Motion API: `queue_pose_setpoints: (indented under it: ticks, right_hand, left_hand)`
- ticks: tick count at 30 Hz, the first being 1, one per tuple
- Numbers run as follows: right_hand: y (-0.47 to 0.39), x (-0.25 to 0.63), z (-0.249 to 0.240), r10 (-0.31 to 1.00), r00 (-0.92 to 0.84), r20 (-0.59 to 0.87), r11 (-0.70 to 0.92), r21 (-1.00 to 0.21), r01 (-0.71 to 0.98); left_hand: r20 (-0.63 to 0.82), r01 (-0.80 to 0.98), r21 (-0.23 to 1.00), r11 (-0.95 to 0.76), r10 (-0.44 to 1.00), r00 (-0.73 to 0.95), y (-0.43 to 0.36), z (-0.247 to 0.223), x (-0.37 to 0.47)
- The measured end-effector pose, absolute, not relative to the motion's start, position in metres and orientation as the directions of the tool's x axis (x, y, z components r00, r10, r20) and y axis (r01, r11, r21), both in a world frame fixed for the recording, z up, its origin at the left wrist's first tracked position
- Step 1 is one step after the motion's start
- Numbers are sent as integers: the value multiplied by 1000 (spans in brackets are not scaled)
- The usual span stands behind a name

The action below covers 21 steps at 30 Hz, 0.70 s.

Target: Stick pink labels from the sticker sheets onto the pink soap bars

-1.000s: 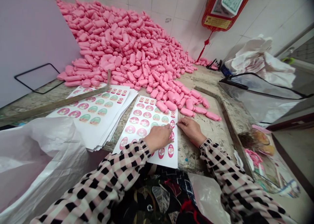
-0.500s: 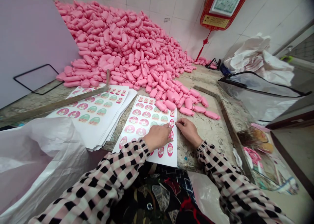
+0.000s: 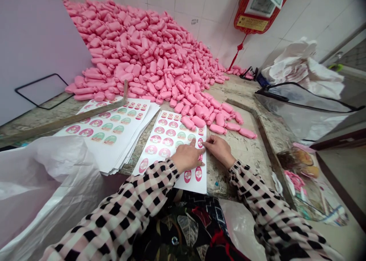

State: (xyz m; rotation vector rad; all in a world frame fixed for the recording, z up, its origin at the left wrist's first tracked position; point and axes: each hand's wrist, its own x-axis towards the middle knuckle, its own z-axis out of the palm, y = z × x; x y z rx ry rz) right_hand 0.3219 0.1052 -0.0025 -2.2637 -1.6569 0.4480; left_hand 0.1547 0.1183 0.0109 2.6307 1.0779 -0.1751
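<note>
checked sleeves (image 3: 126, 211), black, off-white, pale pink; gathered cuffs (image 3: 173, 167). black leaf-print garment (image 3: 168, 245), grey leaves plus dark red, round shiny stud (image 3: 174, 240). bright red strips (image 3: 221, 241). dark cloth (image 3: 207, 204), pale angular lines.

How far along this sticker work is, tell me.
Done: nothing visibly; no label shows on the heaped pink, bottle-shaped pieces. In hand: the left hand rests on the white sheet of pink and green stickers; the right hand is at its right edge, by a pink oval sticker. Apparently left: that sheet's many visible stickers and the stack of white printed sheets.
</note>
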Motion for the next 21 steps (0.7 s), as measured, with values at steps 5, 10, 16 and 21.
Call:
queue_pose_setpoints:
  ticks: [5,10,16,21]
  right_hand:
    - [106,317,3,935,346,-78,-348,-396,850]
    - [107,309,11,938,346,-15,-334,-307,891]
    - [108,301,26,934,357,38,-329,-308,893]
    - [104,310,33,909,407,91,-326,-452,830]
  left_hand:
    - [-221,695,215,-686,659,719,118,12,155]
    - [-197,678,214,-703,649,735,118,12,155]
    - [-188,688,235,-687,662,725,117,13,155]
    - [-171,681,246,-690,661,731,115,15,153]
